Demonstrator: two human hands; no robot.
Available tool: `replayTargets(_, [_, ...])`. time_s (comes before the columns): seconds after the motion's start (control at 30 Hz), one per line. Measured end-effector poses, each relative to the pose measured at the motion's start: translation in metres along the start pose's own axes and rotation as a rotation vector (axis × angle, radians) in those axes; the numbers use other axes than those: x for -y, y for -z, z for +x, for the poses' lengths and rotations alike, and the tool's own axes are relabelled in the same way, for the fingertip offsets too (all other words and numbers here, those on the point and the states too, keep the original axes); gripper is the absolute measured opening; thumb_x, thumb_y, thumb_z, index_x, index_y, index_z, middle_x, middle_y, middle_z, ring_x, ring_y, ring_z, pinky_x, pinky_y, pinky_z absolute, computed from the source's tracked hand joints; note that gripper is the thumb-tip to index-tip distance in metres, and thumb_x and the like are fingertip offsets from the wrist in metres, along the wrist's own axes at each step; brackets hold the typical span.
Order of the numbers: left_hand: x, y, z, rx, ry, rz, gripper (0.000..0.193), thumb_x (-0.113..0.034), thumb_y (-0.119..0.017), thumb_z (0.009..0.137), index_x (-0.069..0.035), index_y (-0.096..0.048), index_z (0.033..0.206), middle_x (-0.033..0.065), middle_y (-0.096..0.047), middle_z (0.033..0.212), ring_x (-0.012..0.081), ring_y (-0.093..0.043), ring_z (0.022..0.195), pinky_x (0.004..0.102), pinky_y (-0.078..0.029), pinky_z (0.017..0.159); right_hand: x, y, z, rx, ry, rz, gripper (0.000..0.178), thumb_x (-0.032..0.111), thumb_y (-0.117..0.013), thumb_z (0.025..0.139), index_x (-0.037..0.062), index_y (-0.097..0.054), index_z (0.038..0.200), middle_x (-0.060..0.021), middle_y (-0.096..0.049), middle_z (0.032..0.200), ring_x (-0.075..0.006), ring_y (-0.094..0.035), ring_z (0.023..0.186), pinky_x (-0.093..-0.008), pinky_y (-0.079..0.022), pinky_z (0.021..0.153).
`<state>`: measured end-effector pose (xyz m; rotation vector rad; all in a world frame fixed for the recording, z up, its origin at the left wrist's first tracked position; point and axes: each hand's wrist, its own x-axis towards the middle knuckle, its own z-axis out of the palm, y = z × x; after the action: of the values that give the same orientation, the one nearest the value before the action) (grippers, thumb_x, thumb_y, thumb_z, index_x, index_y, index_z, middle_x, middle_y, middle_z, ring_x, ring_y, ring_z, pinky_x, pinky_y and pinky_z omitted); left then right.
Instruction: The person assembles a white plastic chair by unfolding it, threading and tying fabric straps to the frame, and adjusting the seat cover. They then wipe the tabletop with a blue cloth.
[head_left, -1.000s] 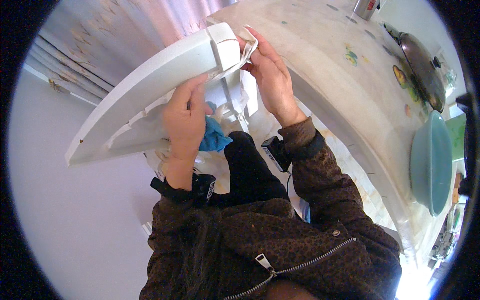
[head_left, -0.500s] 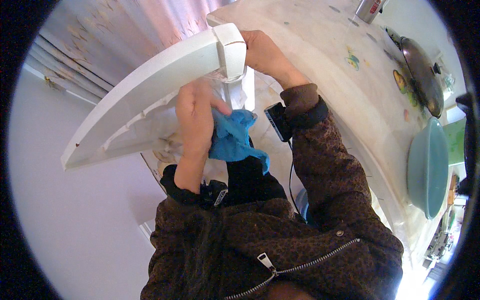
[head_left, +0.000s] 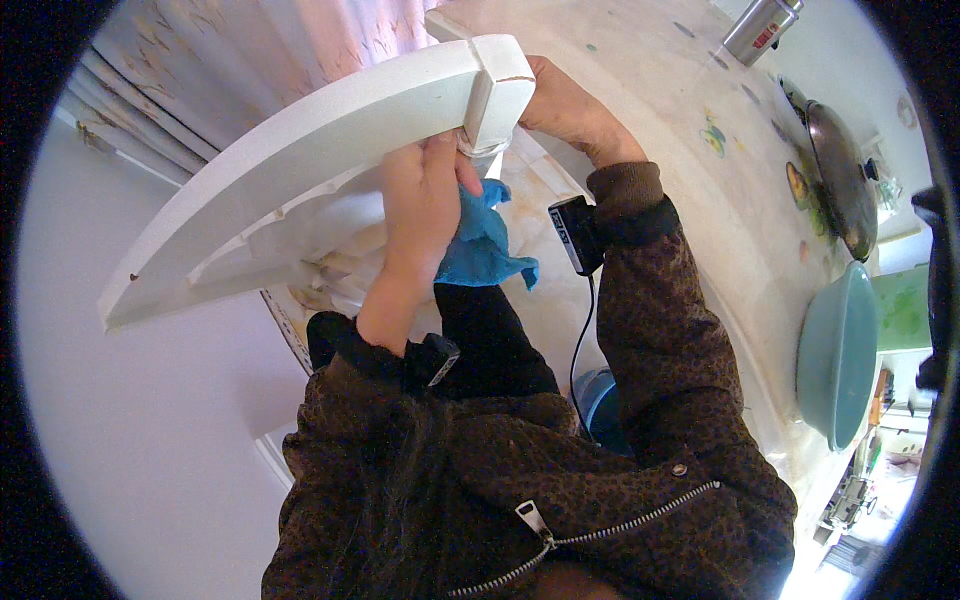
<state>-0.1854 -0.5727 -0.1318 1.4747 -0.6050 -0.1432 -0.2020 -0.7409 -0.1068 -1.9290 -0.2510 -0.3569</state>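
Observation:
A white wooden furniture piece (head_left: 330,120), seemingly a chair back, rises in front of me, with a curved rail that ends in a square corner post. A blue cloth (head_left: 482,248) is bunched in my left hand (head_left: 422,205), just under the rail and against the inner side of the post. The fingers are closed, and part of the cloth hangs below them. On the post's far right side, my right hand (head_left: 575,115) grips it from behind; those fingertips are hidden. Both wrists wear dark bands with small black devices.
To the right stands a table (head_left: 640,90) with a patterned cover. On it are a metal flask (head_left: 762,30), a lidded dark pan (head_left: 842,180) and a pale green basin (head_left: 838,355). A blue bucket (head_left: 603,410) is on the floor below. Curtains (head_left: 240,60) hang behind.
Within the view, the white piece and both hands have shifted slightly right. My left hand has risen closer to the corner post with the cloth. More of the blue bucket shows.

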Motion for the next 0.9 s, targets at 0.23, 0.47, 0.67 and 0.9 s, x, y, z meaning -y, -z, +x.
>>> replayTargets(0.23, [0.000,-0.008,0.004,-0.045,-0.050,-0.040,0.025,-0.019,-0.045,0.090,-0.003,-0.058,0.076,0.0008,-0.046,0.051,0.0088,-0.043,0.047,0.0245,-0.034,0.045,-0.006,0.009,0.005,0.140,0.025,-0.093,0.024,0.026,-0.057,0.085,0.0131,-0.064,0.103,0.0059,-0.059,0.078,-0.0030,-0.051,0.067,-0.0187,-0.043,0.060])
replayTargets(0.47, [0.004,0.000,0.008,0.014,-0.051,0.057,0.022,-0.018,-0.046,0.089,-0.003,-0.058,0.078,0.0002,-0.046,0.053,0.0085,-0.041,0.045,0.0249,-0.033,0.045,-0.006,0.017,0.012,0.280,-0.165,-0.042,0.032,0.038,-0.055,0.084,0.0162,-0.061,0.108,0.0065,-0.059,0.086,-0.0040,-0.052,0.077,-0.0212,-0.045,0.064])
replayTargets(0.67, [0.002,-0.004,0.008,-0.025,0.013,-0.001,0.024,-0.019,-0.046,0.089,-0.003,-0.057,0.076,0.0010,-0.047,0.054,0.0099,-0.042,0.046,0.0256,-0.033,0.047,-0.010,0.015,0.009,0.278,-0.334,0.084,0.036,0.038,-0.055,0.084,0.0185,-0.058,0.113,0.0058,-0.058,0.096,-0.0048,-0.051,0.084,-0.0222,-0.046,0.069])
replayTargets(0.9, [0.000,-0.004,0.007,0.004,0.043,-0.055,0.023,-0.019,-0.045,0.089,-0.003,-0.057,0.077,0.0014,-0.047,0.056,0.0094,-0.041,0.047,0.0244,-0.031,0.047,-0.017,0.008,0.008,0.197,-0.348,0.205,0.034,0.037,-0.056,0.084,0.0172,-0.059,0.112,0.0071,-0.058,0.093,-0.0034,-0.049,0.078,-0.0198,-0.044,0.066])
